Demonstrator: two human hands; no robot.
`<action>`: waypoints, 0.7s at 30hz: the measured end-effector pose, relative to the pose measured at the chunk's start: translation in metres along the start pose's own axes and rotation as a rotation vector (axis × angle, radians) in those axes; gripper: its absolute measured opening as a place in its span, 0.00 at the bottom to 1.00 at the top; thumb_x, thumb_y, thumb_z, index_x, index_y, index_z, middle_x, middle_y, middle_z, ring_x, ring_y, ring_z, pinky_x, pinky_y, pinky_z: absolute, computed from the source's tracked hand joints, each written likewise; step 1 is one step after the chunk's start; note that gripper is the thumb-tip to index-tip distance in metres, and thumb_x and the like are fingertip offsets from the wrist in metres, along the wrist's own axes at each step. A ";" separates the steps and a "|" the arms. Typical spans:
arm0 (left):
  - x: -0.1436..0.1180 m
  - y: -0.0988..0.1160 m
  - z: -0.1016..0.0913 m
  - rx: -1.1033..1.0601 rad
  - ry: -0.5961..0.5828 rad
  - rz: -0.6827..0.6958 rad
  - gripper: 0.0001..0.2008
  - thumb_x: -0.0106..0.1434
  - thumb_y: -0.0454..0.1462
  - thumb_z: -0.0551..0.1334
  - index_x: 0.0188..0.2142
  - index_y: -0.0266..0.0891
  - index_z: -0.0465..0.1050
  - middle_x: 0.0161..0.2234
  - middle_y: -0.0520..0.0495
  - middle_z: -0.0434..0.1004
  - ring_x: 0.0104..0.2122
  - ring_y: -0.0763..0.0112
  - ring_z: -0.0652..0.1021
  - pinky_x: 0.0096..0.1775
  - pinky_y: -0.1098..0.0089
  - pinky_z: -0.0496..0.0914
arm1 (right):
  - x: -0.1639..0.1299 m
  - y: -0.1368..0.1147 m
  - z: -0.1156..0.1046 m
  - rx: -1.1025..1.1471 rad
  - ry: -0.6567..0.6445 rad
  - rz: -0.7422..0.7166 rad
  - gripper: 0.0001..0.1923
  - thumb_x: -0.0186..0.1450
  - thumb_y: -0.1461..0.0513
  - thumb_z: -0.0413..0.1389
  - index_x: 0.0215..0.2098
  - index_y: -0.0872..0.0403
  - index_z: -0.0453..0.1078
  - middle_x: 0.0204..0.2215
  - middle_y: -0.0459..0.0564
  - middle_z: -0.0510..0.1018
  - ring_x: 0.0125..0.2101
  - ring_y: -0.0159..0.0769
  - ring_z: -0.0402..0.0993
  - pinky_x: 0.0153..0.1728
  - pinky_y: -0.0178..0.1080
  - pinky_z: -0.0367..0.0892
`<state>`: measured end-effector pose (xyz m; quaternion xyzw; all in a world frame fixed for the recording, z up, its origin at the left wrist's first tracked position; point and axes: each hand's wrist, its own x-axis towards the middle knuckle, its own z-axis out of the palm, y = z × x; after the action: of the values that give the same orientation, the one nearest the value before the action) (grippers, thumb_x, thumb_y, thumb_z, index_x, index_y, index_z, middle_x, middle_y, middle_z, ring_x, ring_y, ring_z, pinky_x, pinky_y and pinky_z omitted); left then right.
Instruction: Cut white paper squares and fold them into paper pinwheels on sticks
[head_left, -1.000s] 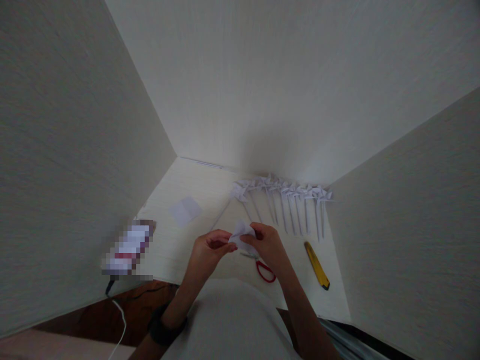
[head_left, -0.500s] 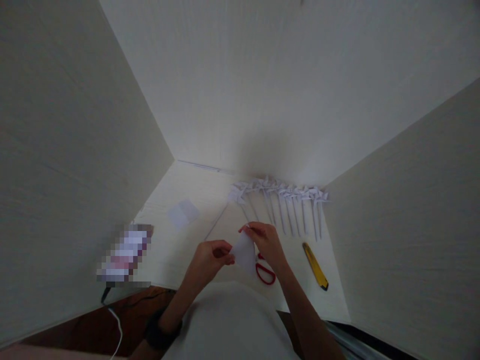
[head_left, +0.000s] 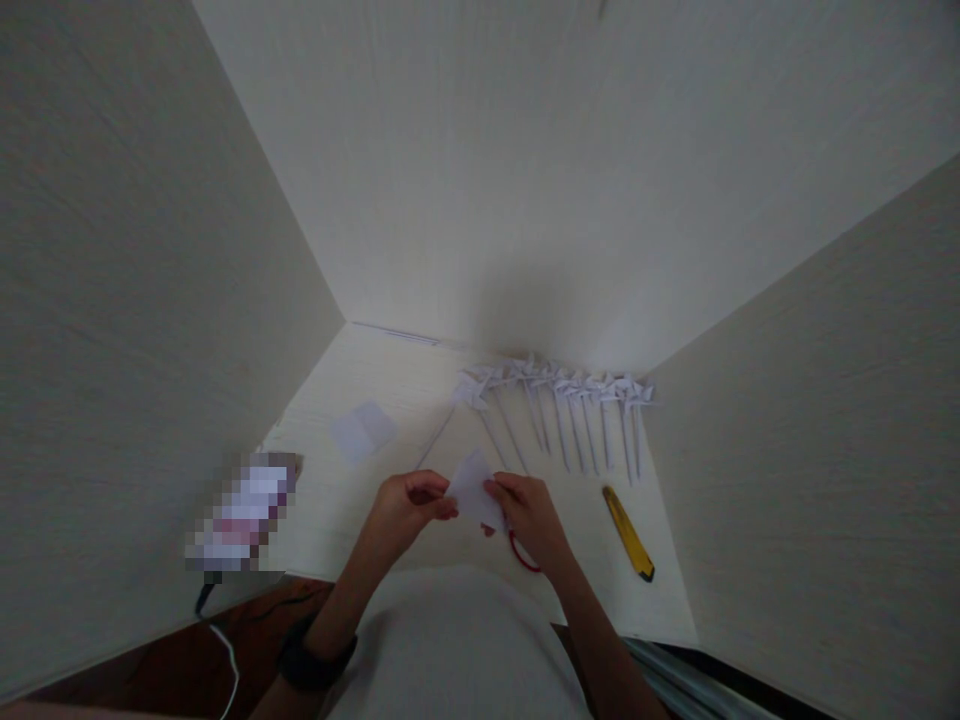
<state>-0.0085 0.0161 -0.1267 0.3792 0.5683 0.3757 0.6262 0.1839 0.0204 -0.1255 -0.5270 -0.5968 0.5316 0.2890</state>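
Your left hand (head_left: 405,505) and right hand (head_left: 529,510) both pinch the small white paper piece (head_left: 472,488) by its edges, holding it just above the red scissors (head_left: 519,552). The paper looks thin, light and easy to crease, so I think you should keep gripping near the corners with soft fingertips. The yellow cutter (head_left: 628,533) lies right of the scissors, and the row of paper pinwheels (head_left: 559,395) lies behind them.

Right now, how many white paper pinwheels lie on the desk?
About 8 white paper pinwheels, side by side in one row along the far edge of the pale desk; their heads overlap, so the count may be off.
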 end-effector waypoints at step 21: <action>-0.003 0.012 0.024 -0.172 -0.162 0.003 0.15 0.54 0.47 0.66 0.33 0.36 0.75 0.27 0.47 0.79 0.29 0.66 0.78 0.36 0.66 0.73 | -0.006 -0.011 0.006 0.052 0.101 -0.197 0.15 0.66 0.59 0.48 0.39 0.51 0.77 0.28 0.49 0.78 0.30 0.38 0.74 0.32 0.37 0.69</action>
<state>0.0142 0.0172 -0.1125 0.3541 0.4810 0.3919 0.6998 0.1771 0.0142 -0.1155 -0.4842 -0.6165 0.4886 0.3830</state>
